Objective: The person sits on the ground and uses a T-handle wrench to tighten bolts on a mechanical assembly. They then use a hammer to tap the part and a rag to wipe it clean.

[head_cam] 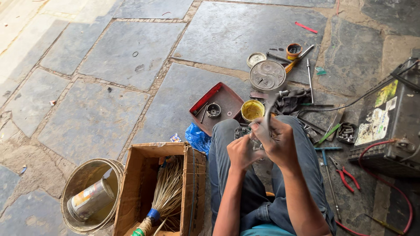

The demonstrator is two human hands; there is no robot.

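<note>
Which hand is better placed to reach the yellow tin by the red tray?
Right, probably. The right hand is raised nearest the yellow tin, though it grips a thin metal tool. The left hand sits lower, farther back.

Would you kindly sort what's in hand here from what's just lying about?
In hand: left hand, right hand, curved metal tool, small metal part.
Lying about: broom, bucket, pliers, yellow tin, red tray.

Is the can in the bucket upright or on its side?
On its side: the can lies tilted along the bucket floor.
</note>
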